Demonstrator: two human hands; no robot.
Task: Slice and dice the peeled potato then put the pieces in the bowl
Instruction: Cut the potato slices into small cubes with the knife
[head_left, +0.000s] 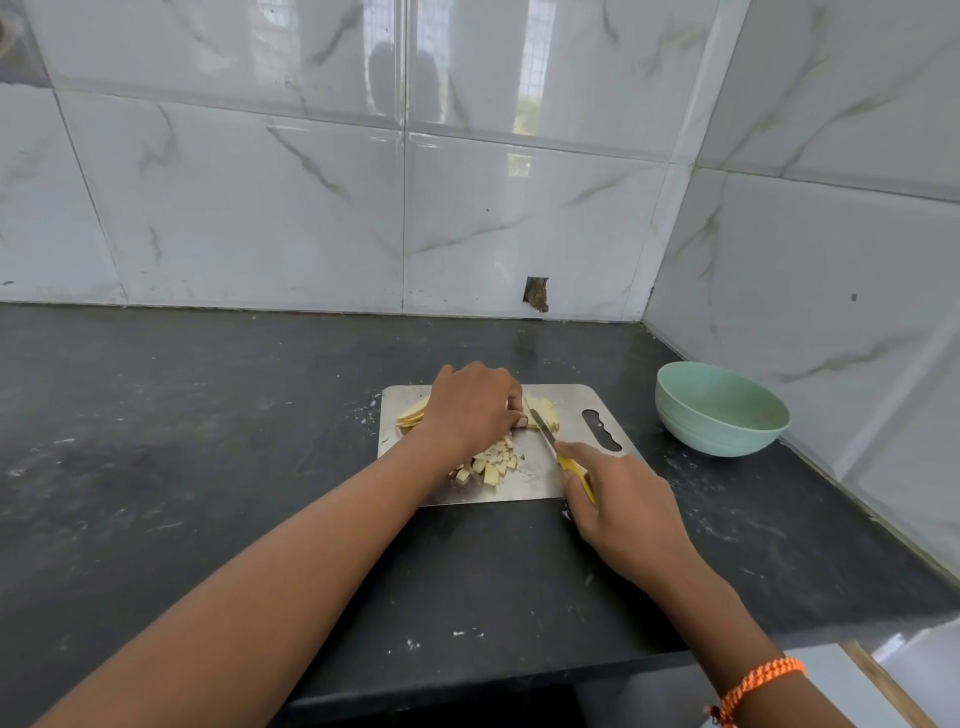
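Dicing goes best if the left hand (470, 408), fingers curled on the pale yellow potato slices (543, 410) on the steel cutting board (574, 415), stays clear while the right hand (618, 506) gripping the yellow-handled knife (558, 452) cuts evenly; the green bowl (719, 410) sits nearby.

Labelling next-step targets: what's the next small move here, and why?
Probably press the knife down through the slices that the left hand holds on the board: the blade already rests on them, uncut slices remain, and the bowl looks empty.

left hand (470, 405) hiding most potato slices (543, 410), knife handle (576, 475) largely buried under right hand (621, 512)
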